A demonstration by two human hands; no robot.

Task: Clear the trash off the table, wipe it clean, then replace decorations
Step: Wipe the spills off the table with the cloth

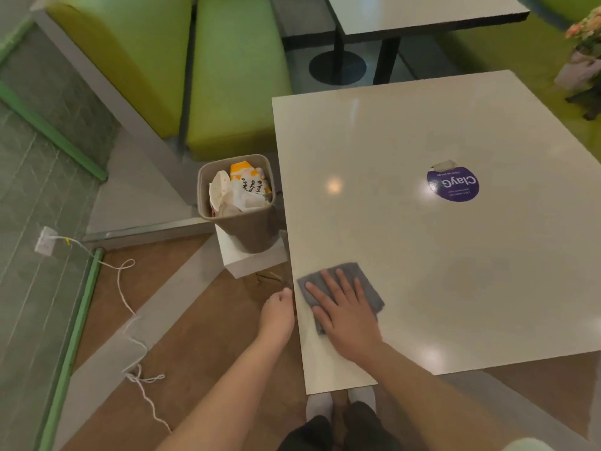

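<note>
Green seats stand behind a big pale table in what looks like an eating place. No trash shows on the table top, and the brown bin just beside its left edge is full of paper wrappers, so the clearing part looks done. Now the wiping is going on. A grey cloth lies flat on the near left corner of the table. The right hand is spread wide open on top of it, pressing down, with the fingers pointing to the far side and the cloth sticking out around them. The left hand is curled loosely at the table's left edge; I cannot tell if it grips the edge or holds anything. Most of the table looks not yet wiped. A purple round sticker sits far from the cloth. A pot of flowers waits off the table at the far right, maybe the decoration to put back last.
</note>
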